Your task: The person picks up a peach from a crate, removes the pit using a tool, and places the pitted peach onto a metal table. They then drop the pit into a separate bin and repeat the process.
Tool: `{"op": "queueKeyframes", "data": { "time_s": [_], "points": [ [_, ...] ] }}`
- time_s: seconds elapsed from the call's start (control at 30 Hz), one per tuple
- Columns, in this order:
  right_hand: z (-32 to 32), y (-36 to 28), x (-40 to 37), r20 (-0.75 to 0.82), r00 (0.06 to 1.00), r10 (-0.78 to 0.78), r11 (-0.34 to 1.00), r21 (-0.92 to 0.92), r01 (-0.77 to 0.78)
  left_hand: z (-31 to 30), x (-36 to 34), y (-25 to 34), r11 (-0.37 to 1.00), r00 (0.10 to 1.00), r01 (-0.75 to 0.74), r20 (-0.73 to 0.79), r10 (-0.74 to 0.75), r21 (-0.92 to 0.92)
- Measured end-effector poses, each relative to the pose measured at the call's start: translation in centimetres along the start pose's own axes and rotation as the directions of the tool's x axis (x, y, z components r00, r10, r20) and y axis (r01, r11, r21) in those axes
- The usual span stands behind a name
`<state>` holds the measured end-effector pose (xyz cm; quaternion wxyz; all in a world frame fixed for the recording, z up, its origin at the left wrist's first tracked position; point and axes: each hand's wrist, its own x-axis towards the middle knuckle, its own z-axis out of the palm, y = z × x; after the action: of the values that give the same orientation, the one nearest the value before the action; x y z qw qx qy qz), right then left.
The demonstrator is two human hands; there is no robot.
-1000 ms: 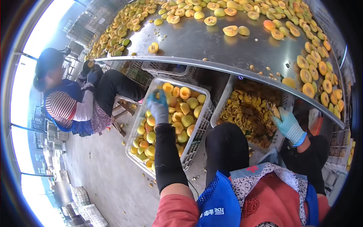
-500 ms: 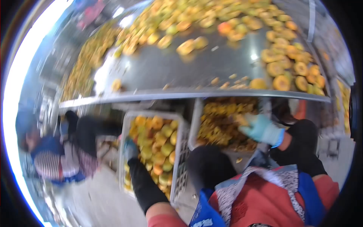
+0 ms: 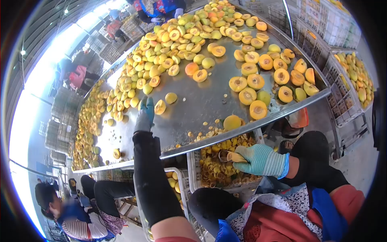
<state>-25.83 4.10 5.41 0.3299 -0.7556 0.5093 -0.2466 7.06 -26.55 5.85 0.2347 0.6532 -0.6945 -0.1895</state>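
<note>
My left hand (image 3: 145, 115), in a grey and teal glove, is stretched over the metal table (image 3: 193, 105) with its fingers extended, nothing visible in it. It is close to a halved yellow fruit (image 3: 160, 107) and the edge of the large fruit pile (image 3: 161, 52). In a striped teal glove, my right hand (image 3: 262, 160) is closed on a small tool (image 3: 234, 157) with a light handle and a curved metal end. That tool hangs above a crate (image 3: 194, 171) of yellow-brown fruit scraps (image 3: 217, 171).
Cut halves (image 3: 285, 94) lie on the table's right side. Below the table's front edge (image 3: 217, 138) is a white crate (image 3: 182, 185) of whole fruit, partly behind my left arm. A stacked fruit crate (image 3: 342, 109) stands right. A co-worker (image 3: 76, 218) sits at left; others are farther back.
My left hand has moved from the whole-fruit crate up over the table. My right hand remains by the scraps crate, its tool now clearly visible. The view has shifted to show more of the table.
</note>
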Motion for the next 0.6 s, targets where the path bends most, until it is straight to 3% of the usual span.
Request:
{"op": "queueKeyframes", "data": {
  "time_s": [0.1, 0.17, 0.23, 0.27, 0.3, 0.37, 0.47, 0.57, 0.6],
  "points": [
    [-1.4, 0.0, -0.5, -0.033, 0.999, 0.006, 1.000, 0.013, -0.006, 2.3, 3.0, 0.0, 0.975, 0.980, 0.070, 0.166, -0.107, 0.212],
    [-1.6, -0.2, -1.0, -0.041, 0.999, 0.014, 0.999, 0.030, -0.012, 2.9, 2.1, 2.4, 0.994, 0.967, 0.023, 0.249, -0.048, 0.104],
    [-1.6, -0.3, -0.8, -0.045, 0.999, 0.005, 1.000, 0.030, -0.003, 3.2, -1.2, 6.3, 0.989, 0.963, 0.050, 0.254, -0.085, 0.138],
    [-1.8, -0.4, -0.7, -0.109, 0.994, -0.026, 0.997, 0.066, 0.033, 3.6, -2.0, 5.9, 0.988, 0.983, -0.110, 0.156, 0.092, 0.106],
    [-1.8, -0.5, -0.6, -0.171, 0.984, -0.051, 0.993, 0.098, 0.068, 3.6, -3.5, 7.0, 0.991, 0.980, -0.082, 0.175, 0.099, -0.102],
    [-1.6, -0.7, -0.2, -0.298, 0.950, -0.091, 0.977, 0.160, 0.144, 2.6, -7.5, 10.5, 0.871, 0.970, 0.005, 0.215, 0.115, -0.492],
    [-2.3, -2.1, 0.5, -0.509, 0.845, -0.163, 0.948, 0.157, 0.277, 1.4, -13.2, 14.7, 0.692, 0.966, 0.055, 0.214, 0.146, -0.720],
    [-2.3, -3.0, 1.0, -0.538, 0.834, -0.126, 0.944, 0.195, 0.268, 2.2, -19.4, 17.6, 0.424, 0.970, -0.036, 0.070, 0.232, -0.905],
    [-1.7, -2.8, 1.2, -0.543, 0.828, -0.141, 0.958, 0.135, 0.251, 3.1, -20.9, 17.6, 0.418, 0.975, -0.083, 0.013, 0.220, -0.904]
  ]
}}
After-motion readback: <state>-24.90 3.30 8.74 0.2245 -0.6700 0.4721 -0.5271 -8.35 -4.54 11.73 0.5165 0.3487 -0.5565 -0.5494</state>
